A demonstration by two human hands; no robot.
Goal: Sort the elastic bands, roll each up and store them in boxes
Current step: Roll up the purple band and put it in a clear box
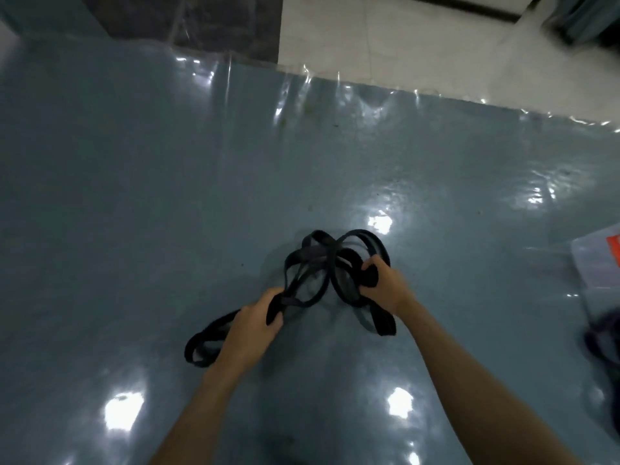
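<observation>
Head view, tangled elastic bands (pixel 312 263) sprawled left-right, both hands gripping

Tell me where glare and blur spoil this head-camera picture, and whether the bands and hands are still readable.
Head view: bright glare patches dot the glossy table cover, strongest below the forearms and beyond the black elastic bands. Motion blur smears the right edge and top right corner. The wide lens bends the table's far edge. The left hand and right hand read clearly, each gripping the bands.
</observation>
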